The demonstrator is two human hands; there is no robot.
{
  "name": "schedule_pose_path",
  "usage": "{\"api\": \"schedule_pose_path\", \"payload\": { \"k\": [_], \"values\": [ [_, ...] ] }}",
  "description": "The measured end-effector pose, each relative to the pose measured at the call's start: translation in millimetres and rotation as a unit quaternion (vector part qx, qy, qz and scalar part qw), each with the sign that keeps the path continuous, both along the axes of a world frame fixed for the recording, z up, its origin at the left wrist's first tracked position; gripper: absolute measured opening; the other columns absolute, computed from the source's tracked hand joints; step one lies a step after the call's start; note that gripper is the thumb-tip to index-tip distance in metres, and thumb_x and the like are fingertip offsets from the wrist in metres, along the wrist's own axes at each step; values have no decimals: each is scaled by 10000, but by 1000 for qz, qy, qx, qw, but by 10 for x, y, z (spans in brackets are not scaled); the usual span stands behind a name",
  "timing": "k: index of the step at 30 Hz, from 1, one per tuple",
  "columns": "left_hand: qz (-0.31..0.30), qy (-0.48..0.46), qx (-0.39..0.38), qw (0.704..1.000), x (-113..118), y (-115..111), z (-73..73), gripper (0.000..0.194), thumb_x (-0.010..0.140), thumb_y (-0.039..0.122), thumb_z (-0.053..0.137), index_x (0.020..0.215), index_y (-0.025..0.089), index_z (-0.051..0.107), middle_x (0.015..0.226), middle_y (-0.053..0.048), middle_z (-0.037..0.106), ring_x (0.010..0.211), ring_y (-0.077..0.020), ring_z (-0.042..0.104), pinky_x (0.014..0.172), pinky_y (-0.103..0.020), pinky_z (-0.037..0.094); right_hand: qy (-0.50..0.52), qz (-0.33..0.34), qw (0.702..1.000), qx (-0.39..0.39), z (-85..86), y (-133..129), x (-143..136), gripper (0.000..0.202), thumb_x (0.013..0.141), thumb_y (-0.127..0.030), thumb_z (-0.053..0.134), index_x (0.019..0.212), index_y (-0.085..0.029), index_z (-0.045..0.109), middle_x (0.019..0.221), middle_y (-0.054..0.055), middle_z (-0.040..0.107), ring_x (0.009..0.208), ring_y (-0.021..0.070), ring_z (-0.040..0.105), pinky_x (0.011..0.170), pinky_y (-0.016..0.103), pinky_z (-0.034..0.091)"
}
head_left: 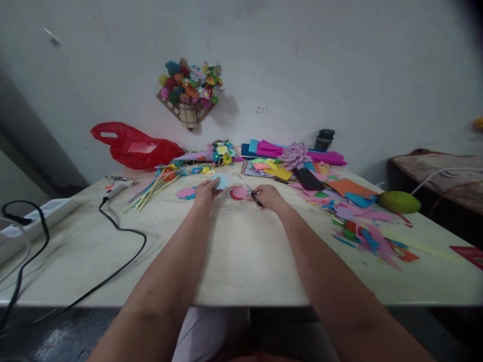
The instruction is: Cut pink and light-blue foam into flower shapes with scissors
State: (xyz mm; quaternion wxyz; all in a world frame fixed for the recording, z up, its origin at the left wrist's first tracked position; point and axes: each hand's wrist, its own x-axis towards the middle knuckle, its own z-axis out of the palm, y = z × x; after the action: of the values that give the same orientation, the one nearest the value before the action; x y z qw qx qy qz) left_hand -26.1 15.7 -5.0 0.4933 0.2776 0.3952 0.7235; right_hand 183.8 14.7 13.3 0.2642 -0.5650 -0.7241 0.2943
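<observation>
My left hand (206,195) pinches a light blue paper piece (220,181) with a rounded edge, held just above the table. In my right hand (270,196) is a pair of scissors (255,197), its blades pointing up and left towards the blue piece but apart from it. Pink and red paper circles (238,193) lie on the table between the two hands. To the left of my left hand rest pink and blue scalloped flower cutouts (186,193). I cannot make out whether the scissor blades are spread.
A glue gun (117,189) and its black cord lie at left by a white power strip (41,221). A red plastic bag (138,147) stands behind. Coloured scraps (372,241), a phone (308,179) and a green oval object (399,201) occupy the right side.
</observation>
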Motion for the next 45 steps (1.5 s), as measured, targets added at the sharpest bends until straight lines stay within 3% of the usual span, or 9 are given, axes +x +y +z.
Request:
{"api": "schedule_pose_path", "payload": {
  "k": [4,9,13,16,19,22,28,37,45],
  "values": [
    [-18,14,-2,1000,58,-10,-6,273,581,210,809,625,164,544,663,-13,633,580,-113,608,623,-254,538,-227,4,969,101,58,-63,-64,350,670,-473,748,892,-202,746,923,129,723,903,293,657,667,310,451],
    [-60,40,3,997,147,-32,-27,313,569,243,828,585,169,524,621,-4,623,570,-116,602,586,-244,522,-273,66,954,102,81,-115,-90,373,705,-340,713,1049,-195,727,1046,147,710,969,314,641,707,328,441],
    [-95,64,2,993,209,-65,-16,357,524,258,854,550,162,510,567,-2,599,533,-115,587,564,-244,508,-181,42,977,104,79,-79,-81,233,792,-368,645,937,-212,737,973,98,722,904,254,645,672,287,430],
    [-127,98,0,987,249,-93,7,371,492,282,861,536,155,516,545,-2,591,519,-118,584,568,-254,513,-19,1,999,48,79,-48,-88,348,895,-450,521,867,-153,699,874,97,712,722,170,634,559,238,408],
    [-155,133,-8,979,279,-110,20,375,464,316,869,548,142,547,551,-16,608,529,-121,592,573,-252,513,143,10,989,-44,57,-32,-111,380,919,-457,498,830,-117,644,828,93,698,560,102,566,432,201,344],
    [-174,160,-20,972,298,-116,14,380,445,327,873,558,138,562,572,-29,630,534,-123,595,559,-247,506,221,22,972,-72,13,-22,-134,289,854,-388,631,741,-123,605,727,53,677,497,72,510,382,179,303],
    [-194,204,-45,959,323,-126,0,394,463,350,867,558,150,541,575,-28,624,518,-125,590,519,-242,482,235,12,969,-79,-33,-7,-139,239,779,-230,723,620,-129,576,430,-34,525,355,45,358,354,180,243],
    [-230,230,-56,944,310,-155,33,378,516,418,850,636,126,643,640,-67,668,536,-137,606,531,-252,481,271,1,959,-88,-42,13,-141,219,779,-150,703,605,-127,572,451,-14,552,367,54,427,342,177,212],
    [-233,239,-47,941,303,-189,60,382,488,407,868,578,128,622,597,-68,652,517,-142,601,538,-264,492,279,7,956,-88,-56,20,-131,240,820,-102,625,590,-130,562,471,-11,558,377,55,434,341,181,208]
  ]
}}
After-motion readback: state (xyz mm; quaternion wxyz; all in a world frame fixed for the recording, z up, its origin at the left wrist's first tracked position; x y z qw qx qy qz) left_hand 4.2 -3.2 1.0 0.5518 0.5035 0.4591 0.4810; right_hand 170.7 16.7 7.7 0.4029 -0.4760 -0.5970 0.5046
